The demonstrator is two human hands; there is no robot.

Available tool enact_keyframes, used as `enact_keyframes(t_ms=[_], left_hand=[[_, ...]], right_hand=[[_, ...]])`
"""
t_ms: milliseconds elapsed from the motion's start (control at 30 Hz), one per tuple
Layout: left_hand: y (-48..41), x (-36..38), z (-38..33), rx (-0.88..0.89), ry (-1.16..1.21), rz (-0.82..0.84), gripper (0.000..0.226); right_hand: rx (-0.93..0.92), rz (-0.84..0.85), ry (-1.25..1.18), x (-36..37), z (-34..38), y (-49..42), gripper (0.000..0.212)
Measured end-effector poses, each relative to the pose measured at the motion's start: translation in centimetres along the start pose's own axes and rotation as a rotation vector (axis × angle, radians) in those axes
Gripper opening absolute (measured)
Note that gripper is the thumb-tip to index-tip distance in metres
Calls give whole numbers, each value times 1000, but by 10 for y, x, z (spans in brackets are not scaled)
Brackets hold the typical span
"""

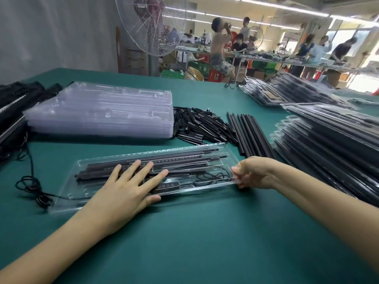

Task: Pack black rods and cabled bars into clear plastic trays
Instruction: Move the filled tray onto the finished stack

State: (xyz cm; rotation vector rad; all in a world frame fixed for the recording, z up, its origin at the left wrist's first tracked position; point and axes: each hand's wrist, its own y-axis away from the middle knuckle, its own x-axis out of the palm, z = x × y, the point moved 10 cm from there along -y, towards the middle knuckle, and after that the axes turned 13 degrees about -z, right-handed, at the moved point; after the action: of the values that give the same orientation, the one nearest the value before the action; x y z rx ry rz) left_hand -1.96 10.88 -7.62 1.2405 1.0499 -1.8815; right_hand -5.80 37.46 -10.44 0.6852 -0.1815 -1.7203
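Note:
A clear plastic tray [67, 198] lies on the green table in front of me, holding black rods, a cabled bar [184, 158] and a coiled cable. My left hand [127, 187] lies flat on the tray's middle with straight, spread fingers, pressing its contents. My right hand [253, 174] pinches the tray's right end between thumb and fingers. Loose long black rods [252, 136] lie just beyond the tray on the right. A heap of short black pieces [201, 125] sits beside them.
A stack of empty clear trays [102, 111] stands at the back left. Packed trays [332, 140] are piled on the right and further back [291, 91]. Black cabled bars [14, 107] lie at the far left, with a loose cable [30, 183]. A standing fan [151, 23] and people at benches are behind.

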Motion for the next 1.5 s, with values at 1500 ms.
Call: enact_keyframes(t_ms=[1500], left_hand=[[5,25,21,6,158,84,55]], right_hand=[[-526,-650,798,-50,69,4,20]])
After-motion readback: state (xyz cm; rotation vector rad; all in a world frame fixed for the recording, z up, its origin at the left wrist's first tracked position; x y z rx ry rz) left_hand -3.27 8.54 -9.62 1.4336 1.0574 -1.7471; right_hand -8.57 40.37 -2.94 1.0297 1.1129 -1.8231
